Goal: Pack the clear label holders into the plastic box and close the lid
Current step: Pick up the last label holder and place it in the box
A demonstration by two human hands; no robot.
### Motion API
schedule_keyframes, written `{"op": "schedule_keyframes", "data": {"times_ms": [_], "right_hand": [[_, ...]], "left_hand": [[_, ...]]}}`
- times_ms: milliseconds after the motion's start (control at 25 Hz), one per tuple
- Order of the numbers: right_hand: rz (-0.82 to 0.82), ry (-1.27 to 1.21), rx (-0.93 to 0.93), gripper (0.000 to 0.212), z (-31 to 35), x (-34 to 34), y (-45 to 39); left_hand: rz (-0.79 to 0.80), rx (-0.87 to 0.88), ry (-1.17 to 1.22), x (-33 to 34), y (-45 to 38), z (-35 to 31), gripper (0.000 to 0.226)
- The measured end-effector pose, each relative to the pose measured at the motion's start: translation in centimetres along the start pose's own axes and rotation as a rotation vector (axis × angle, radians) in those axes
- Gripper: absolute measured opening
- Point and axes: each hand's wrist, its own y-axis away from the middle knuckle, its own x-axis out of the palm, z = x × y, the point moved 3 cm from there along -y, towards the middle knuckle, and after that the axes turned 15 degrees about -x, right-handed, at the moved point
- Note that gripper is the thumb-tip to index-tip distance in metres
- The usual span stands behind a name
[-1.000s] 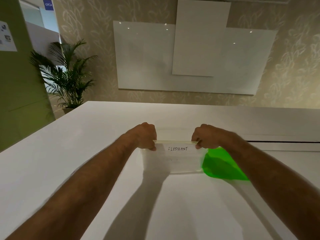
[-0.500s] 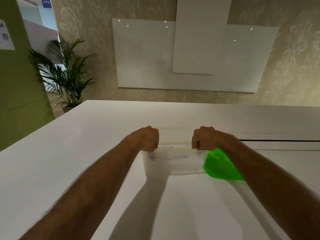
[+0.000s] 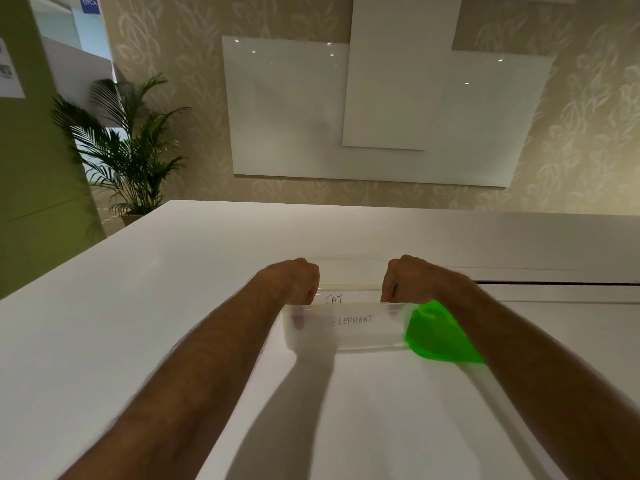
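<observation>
A clear plastic box (image 3: 346,344) stands on the white table (image 3: 173,306). Inside it, seen through the near wall, is a clear label holder marked ELEPHANT (image 3: 374,322). Behind that one stands a second holder marked CAT (image 3: 334,299). My left hand (image 3: 294,280) grips the left end of the ELEPHANT holder, with its fingers reaching down inside the box. At the holder's right end, my right hand (image 3: 407,277) pinches its top edge. The green lid (image 3: 436,337) lies against the box's right side, partly under my right forearm.
A dark seam (image 3: 554,282) between tabletops runs to the right behind my right arm. White boards (image 3: 381,116) hang on the far wall. A potted palm (image 3: 128,150) stands past the table's far left corner.
Both hands have lowered the ELEPHANT holder from above the rim down into the box. The CAT holder behind it has come into sight.
</observation>
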Motion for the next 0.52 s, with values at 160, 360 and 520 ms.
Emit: {"op": "schedule_keyframes", "data": {"times_ms": [160,360,520], "right_hand": [[-0.016,-0.054,0.001,0.021,0.0,0.2,-0.1],[-0.205,-0.346,-0.082,0.041,-0.5,0.2,1.2],[-0.712,-0.577,0.006,0.043,-1.0,0.5,2.9]], "left_hand": [[0.000,-0.004,0.041,0.1,0.0,0.1,0.014],[-0.013,0.038,0.142,0.3,-0.4,1.2,0.030],[-0.200,0.055,0.582,-0.1,0.4,3.0,0.047]]}}
